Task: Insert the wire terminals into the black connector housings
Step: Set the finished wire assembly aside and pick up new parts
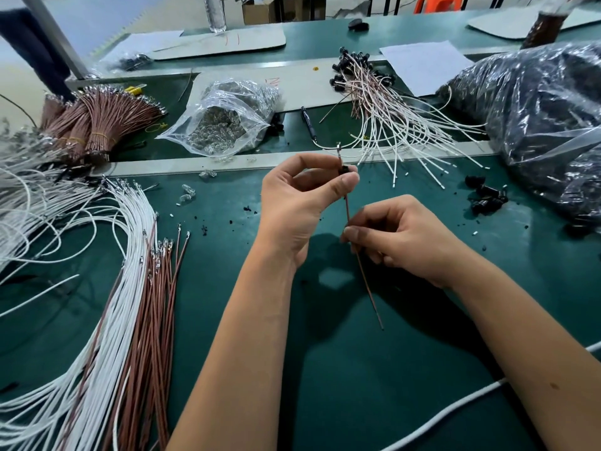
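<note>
Left hand [294, 203]: thumb and fingertips pinch a small black connector housing [344, 169], held up above the green mat [374, 369]. A metal terminal [339, 150] stands out of the housing's top. A brown wire [364, 271] runs down from the housing's underside, nearly upright, tilted slightly to the right.

Right hand [401, 236]: fingers curled, thumb and forefinger pinching the brown wire partway down its length; the free lower end hangs past the hand toward the mat.

Left of the forearms: loose white and brown terminated wires [136, 304] fanned across the mat. Far left: banded bundles of brown wire [94, 122]. Behind the hands: clear bag of small clear parts [224, 118]. Back right: pile of finished white and brown leads with black housings [374, 92]. Right edge: large clear bag of black parts [536, 102], with a few loose black housings [486, 196] on the mat just beside it.
</note>
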